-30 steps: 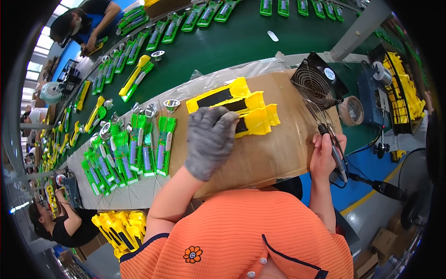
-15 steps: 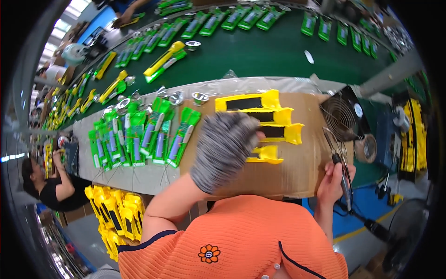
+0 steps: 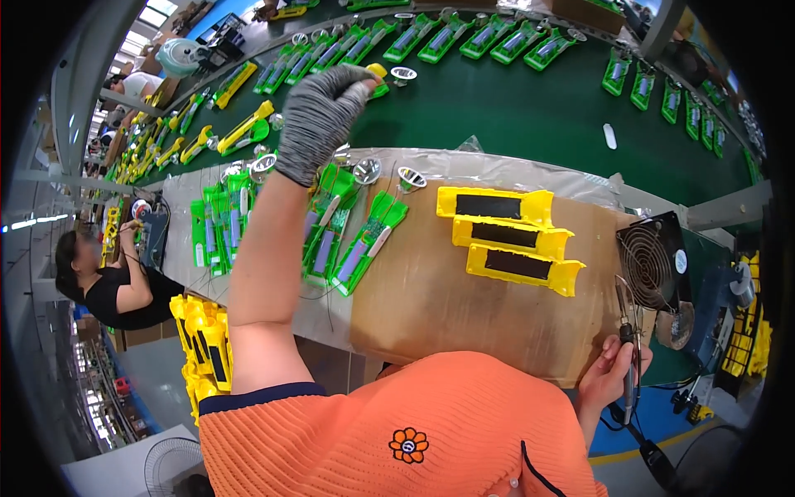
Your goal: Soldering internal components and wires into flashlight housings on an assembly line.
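My left hand (image 3: pixel 325 116), in a grey knitted glove, reaches far out over the green belt. Its curled fingers close on a yellow plastic casing (image 3: pixel 378 70) that lies on a green one; the hand covers most of both. A round reflector (image 3: pixel 403 73) lies just right of its fingertips. My bare right hand (image 3: pixel 609 373) grips a soldering iron (image 3: pixel 627 333) upright at the cardboard's right edge. Between my hands, three yellow casings with black panels (image 3: pixel 513 236) lie stacked like steps on the cardboard (image 3: pixel 431 306). Beneath my left arm are green casings with lavender cells (image 3: pixel 356 257).
A black fan (image 3: pixel 650 261) stands at the right, beside a roll of tape (image 3: pixel 675 325). Rows of green casings (image 3: pixel 443 41) line the far side of the belt (image 3: pixel 513 103). More yellow casings (image 3: pixel 203 348) are piled at lower left. A co-worker (image 3: pixel 108 269) sits at left.
My left hand has swung from the cardboard up and left to the belt. The nearest of the yellow casings is gone from the cardboard. My right hand still holds the soldering iron; the view has shifted.
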Demonstrator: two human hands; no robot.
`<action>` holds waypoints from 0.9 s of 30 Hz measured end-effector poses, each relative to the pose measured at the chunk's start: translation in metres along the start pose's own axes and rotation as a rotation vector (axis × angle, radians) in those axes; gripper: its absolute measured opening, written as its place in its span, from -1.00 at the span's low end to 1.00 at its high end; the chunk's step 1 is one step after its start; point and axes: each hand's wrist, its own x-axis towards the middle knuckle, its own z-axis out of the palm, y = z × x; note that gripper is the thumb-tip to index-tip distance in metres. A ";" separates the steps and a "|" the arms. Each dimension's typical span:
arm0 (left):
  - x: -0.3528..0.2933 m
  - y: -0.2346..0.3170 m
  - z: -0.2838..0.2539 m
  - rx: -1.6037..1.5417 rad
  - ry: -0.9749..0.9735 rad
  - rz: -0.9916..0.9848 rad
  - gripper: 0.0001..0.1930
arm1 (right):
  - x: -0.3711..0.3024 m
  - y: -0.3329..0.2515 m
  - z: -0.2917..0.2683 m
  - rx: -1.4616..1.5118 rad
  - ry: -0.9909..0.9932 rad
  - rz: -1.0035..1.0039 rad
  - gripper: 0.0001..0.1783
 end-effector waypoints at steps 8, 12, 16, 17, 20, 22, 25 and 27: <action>0.011 -0.053 -0.067 0.984 -0.348 -0.156 -0.62 | 0.002 0.003 0.004 -0.026 -0.012 0.005 -0.86; 0.020 -0.082 -0.053 0.983 -0.592 -0.395 -0.32 | 0.000 0.000 0.003 -0.041 -0.032 0.003 -0.85; 0.017 -0.103 -0.056 0.873 -0.501 -0.346 -0.27 | -0.002 -0.002 -0.003 -0.033 -0.034 -0.009 -0.87; 0.016 -0.107 -0.062 0.882 -0.439 -0.314 -0.29 | -0.001 0.001 -0.002 -0.001 -0.048 -0.013 -0.88; 0.012 -0.063 -0.081 0.506 -0.142 -0.212 -0.32 | -0.003 0.006 -0.009 0.021 -0.025 -0.026 -0.88; -0.007 -0.016 -0.085 -0.037 -0.061 -0.109 -0.45 | -0.001 0.009 -0.009 0.058 -0.022 -0.014 -0.88; -0.061 0.054 -0.066 -0.107 -0.094 -0.069 -0.55 | 0.000 0.007 -0.005 0.078 -0.029 -0.004 -0.87; -0.105 0.078 -0.027 -0.204 -0.155 -0.184 -0.50 | 0.001 0.005 -0.003 0.098 -0.041 -0.020 -0.88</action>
